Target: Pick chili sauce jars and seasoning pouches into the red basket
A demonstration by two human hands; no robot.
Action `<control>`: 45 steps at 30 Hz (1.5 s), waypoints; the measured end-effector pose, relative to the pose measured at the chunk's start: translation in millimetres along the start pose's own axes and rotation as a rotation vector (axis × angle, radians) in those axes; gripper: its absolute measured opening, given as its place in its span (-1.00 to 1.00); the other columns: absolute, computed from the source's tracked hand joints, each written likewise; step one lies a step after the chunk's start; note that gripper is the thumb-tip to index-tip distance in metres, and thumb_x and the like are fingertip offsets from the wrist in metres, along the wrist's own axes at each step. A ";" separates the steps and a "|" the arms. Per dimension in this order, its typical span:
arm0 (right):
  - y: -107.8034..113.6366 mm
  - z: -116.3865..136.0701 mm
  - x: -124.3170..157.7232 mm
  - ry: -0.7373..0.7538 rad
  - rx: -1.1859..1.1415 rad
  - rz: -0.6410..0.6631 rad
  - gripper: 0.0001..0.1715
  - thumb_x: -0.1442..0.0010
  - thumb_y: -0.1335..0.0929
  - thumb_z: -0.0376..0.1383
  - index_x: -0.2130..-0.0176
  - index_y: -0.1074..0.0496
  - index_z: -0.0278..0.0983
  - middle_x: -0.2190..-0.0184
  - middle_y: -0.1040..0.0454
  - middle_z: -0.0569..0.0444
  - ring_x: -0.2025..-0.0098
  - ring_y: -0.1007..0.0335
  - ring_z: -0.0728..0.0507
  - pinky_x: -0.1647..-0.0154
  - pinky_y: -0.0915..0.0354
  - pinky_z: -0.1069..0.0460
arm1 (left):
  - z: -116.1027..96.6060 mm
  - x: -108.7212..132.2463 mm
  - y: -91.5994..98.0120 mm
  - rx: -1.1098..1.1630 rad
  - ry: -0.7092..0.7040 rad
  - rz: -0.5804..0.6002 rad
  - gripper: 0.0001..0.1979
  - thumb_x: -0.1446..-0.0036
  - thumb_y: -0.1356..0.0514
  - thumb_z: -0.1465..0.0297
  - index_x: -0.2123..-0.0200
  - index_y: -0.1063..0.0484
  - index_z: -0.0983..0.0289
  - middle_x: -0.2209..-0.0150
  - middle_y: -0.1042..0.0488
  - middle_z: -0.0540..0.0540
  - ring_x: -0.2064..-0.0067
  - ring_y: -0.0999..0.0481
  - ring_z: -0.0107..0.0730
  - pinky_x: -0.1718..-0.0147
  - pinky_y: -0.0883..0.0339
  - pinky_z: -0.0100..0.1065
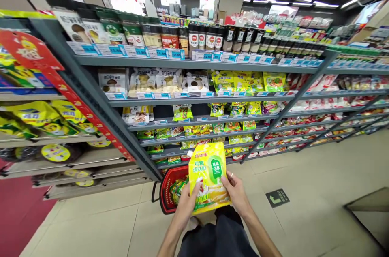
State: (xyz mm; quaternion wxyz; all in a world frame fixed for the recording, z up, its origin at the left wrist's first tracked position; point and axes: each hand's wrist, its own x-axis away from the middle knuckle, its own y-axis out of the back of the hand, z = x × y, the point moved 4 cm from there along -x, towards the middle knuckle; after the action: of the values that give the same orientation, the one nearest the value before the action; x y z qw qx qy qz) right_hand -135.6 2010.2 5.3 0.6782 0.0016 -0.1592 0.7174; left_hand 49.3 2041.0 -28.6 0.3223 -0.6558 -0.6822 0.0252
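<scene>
A yellow seasoning pouch [209, 172] with a green printed patch and a white spout at its upper left corner is held up in front of me. On its lower left edge my left hand [188, 199] is closed, thumb on the front face. My right hand [235, 193], with a ring on one finger, grips the right edge. Below and to the left, a red shopping basket [164, 196] stands on the floor, partly covered by the pouch. Small green and yellow packets [178, 190] lie inside it.
Grey shelving [197, 63] runs across the front, with spice jars [209, 40] on top and yellow pouches [225, 81] and white pouches [142, 82] below. An end display [36, 119] stands at left. A dark floor sign [277, 198] lies on the tiles at right.
</scene>
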 end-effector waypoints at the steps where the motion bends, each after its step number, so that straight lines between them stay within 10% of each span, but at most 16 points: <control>1: 2.7 9.3 -3.1 0.018 0.005 -0.022 -0.45 -0.11 -0.54 0.09 0.07 -0.60 -0.23 0.11 -0.68 -0.04 0.12 -0.59 -0.30 0.09 -0.51 -0.15 | -6.5 -3.5 -5.6 -0.007 -0.029 0.010 -0.35 -0.13 -0.37 -0.02 -0.16 -0.47 0.26 -0.14 -0.58 0.26 -0.15 -0.59 0.06 -0.10 -0.53 -0.06; 14: 72.9 49.7 -16.0 0.056 0.018 -0.240 -0.39 -0.02 -0.58 0.10 0.06 -0.62 -0.21 0.11 -0.68 -0.03 0.13 -0.60 -0.23 0.05 -0.50 -0.09 | -11.9 -37.9 -78.7 0.066 -0.063 0.136 -0.40 -0.16 -0.37 0.08 -0.18 -0.44 0.25 -0.16 -0.56 0.23 -0.17 -0.58 -0.02 -0.18 -0.46 -0.07; 21: 130.5 38.7 -21.4 0.015 0.050 -0.135 -0.45 -0.05 -0.55 0.16 0.30 -0.63 -0.27 0.40 -0.66 0.00 0.36 -0.56 -0.18 0.24 -0.46 -0.06 | 15.4 -45.8 -111.9 0.033 0.067 -0.055 -0.20 0.11 -0.53 0.03 -0.11 -0.47 0.36 0.01 -0.65 0.32 -0.08 -0.63 0.12 -0.10 -0.53 0.00; 35: 299.7 43.1 -36.2 -0.103 -0.001 0.140 -0.51 -0.11 -0.53 0.11 0.29 -0.52 -0.26 0.37 -0.55 0.10 0.32 -0.41 -0.10 0.26 -0.30 0.04 | 109.6 -49.1 -264.5 0.060 0.022 -0.335 -0.33 -0.02 -0.48 0.07 -0.08 -0.51 0.37 0.08 -0.69 0.29 0.00 -0.68 0.08 -0.05 -0.57 -0.03; 45: 381.9 72.8 -50.7 -0.063 -0.222 -0.175 -0.51 -0.06 -0.57 0.05 0.45 -0.36 -0.20 0.46 -0.40 0.19 0.40 -0.26 -0.05 0.33 -0.26 0.06 | 151.0 -73.4 -353.1 0.103 -0.043 -0.107 -0.45 -0.13 -0.42 0.10 -0.08 -0.55 0.31 -0.02 -0.65 0.26 -0.09 -0.62 -0.03 -0.10 -0.51 -0.12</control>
State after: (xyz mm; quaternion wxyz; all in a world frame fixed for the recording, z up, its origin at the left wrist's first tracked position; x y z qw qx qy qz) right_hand -518.9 1932.8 -23.0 0.7290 -0.0370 -0.2578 0.6331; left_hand -337.2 1983.9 -16.5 0.3417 -0.6004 -0.7207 0.0570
